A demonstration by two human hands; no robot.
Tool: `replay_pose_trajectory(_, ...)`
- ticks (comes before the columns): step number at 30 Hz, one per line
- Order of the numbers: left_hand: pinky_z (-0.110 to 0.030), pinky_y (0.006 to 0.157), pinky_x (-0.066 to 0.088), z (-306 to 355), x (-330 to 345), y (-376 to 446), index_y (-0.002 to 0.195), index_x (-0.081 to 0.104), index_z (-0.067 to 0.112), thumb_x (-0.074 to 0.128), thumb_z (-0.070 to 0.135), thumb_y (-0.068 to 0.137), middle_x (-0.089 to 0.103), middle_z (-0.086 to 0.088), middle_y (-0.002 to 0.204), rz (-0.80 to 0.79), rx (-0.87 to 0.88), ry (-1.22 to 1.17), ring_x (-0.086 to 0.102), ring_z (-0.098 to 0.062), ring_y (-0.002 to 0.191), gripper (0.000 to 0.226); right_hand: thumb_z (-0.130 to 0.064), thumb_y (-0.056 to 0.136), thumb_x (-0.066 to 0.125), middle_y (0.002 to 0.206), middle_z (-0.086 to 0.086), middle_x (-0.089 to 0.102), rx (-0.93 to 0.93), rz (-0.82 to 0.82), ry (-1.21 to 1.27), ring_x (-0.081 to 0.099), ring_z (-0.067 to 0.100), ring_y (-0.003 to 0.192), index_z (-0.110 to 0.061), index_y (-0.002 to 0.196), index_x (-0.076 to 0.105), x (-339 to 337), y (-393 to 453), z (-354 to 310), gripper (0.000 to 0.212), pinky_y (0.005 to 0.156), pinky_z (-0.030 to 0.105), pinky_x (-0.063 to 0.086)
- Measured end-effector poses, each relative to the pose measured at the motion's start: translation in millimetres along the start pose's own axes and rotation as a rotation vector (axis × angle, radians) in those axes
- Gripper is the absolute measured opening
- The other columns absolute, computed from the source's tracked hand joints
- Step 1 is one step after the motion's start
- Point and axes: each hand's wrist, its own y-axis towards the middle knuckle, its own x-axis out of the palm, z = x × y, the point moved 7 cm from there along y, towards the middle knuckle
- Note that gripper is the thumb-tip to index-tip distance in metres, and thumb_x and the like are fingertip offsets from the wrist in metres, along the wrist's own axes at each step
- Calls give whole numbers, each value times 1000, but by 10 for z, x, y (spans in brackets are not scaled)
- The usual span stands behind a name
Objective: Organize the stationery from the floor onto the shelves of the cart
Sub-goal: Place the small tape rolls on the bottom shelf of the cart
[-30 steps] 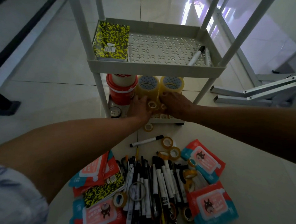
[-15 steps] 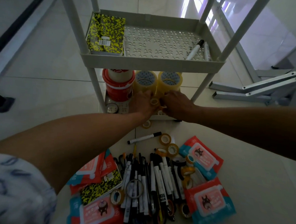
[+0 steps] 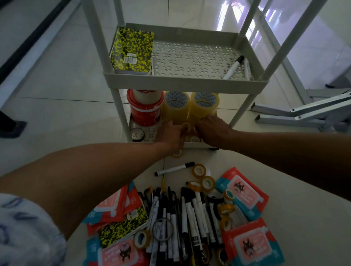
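Observation:
Both my hands reach into the bottom shelf of the grey cart (image 3: 185, 83). My left hand (image 3: 171, 133) and my right hand (image 3: 212, 132) together hold small yellow tape rolls (image 3: 186, 126) in front of two big clear tape rolls (image 3: 189, 107). A red tape stack (image 3: 144, 109) stands at that shelf's left. On the middle shelf lie a yellow-black notebook (image 3: 133, 51) and markers (image 3: 234, 67). On the floor near me lies a pile of markers and pens (image 3: 178, 220), small tape rolls (image 3: 203, 178), wipe packs (image 3: 243, 192) and another notebook (image 3: 125, 225).
A lone marker (image 3: 174, 169) and one small roll (image 3: 177, 153) lie on the tiles just before the cart. A grey metal frame (image 3: 305, 113) lies at the right. A dark table leg (image 3: 2, 116) stands at the left. A round gauge-like item (image 3: 137, 134) sits on the bottom shelf.
My hands stay at the small rolls on the bottom shelf and have closed slightly towards each other. The view has tilted a little, so the cart sits lower in frame.

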Motion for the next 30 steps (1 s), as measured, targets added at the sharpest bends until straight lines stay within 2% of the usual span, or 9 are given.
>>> replay_pose_trajectory(5,-42,94,44,0,-3,11,119,66,10,54,17,96,53,-24,124,17,-23,-81,49,-39,119,27,-20,94,61,89,2,69,-10,-40,-10,66,17,80,-13,91,69,98,31,10,11,67,28,53)
replay_pose_trajectory(9,-36,75,43,35,-51,13,106,67,2,56,9,91,60,-26,107,53,22,-205,58,-40,101,20,-16,95,58,93,6,68,33,-31,78,64,19,81,-9,94,67,77,21,56,12,64,29,49)
replay_pose_trajectory(12,-33,75,39,-20,-65,29,107,58,0,60,9,88,56,-26,113,50,-46,-242,55,-37,104,21,-10,93,58,97,10,68,45,-29,103,66,24,88,-6,98,66,61,-7,55,9,71,34,55)
replay_pose_trajectory(15,-33,74,36,-51,-56,14,104,52,2,60,10,87,52,-23,116,49,-64,-248,52,-36,105,20,-4,89,62,97,10,68,13,-4,112,66,25,88,-8,98,64,15,-69,13,10,64,28,47)
replay_pose_trajectory(18,-35,73,39,-3,-130,-76,111,54,2,57,9,89,49,-20,117,131,12,-211,51,-33,101,23,-5,79,70,90,9,68,-139,102,11,66,24,77,-10,99,60,-87,-208,-176,24,58,26,40)
replay_pose_trajectory(21,-38,72,45,154,-237,-253,110,57,6,56,6,89,52,-15,111,194,204,-176,54,-30,96,21,-7,78,65,89,10,64,-231,129,-14,61,24,70,-12,110,46,-100,-404,-401,37,55,35,50)
replay_pose_trajectory(23,-37,72,46,256,-251,-385,107,59,6,56,5,89,55,-12,107,166,297,-165,55,-28,94,19,-12,82,60,94,9,62,-248,30,2,61,23,74,-11,109,50,-47,-549,-492,29,60,39,53)
replay_pose_trajectory(26,-45,76,50,395,-118,-595,103,61,5,56,6,90,59,-13,105,-22,355,-126,57,-30,95,14,-18,88,58,94,7,62,-275,-276,77,62,22,79,-9,100,59,113,-831,-565,16,67,35,55)
replay_pose_trajectory(30,-26,80,45,472,191,-902,119,65,7,64,15,92,65,-12,119,-408,345,37,62,-27,108,28,-33,93,63,94,7,67,-280,-692,85,65,22,81,-11,101,63,357,-1262,-559,23,71,33,54)
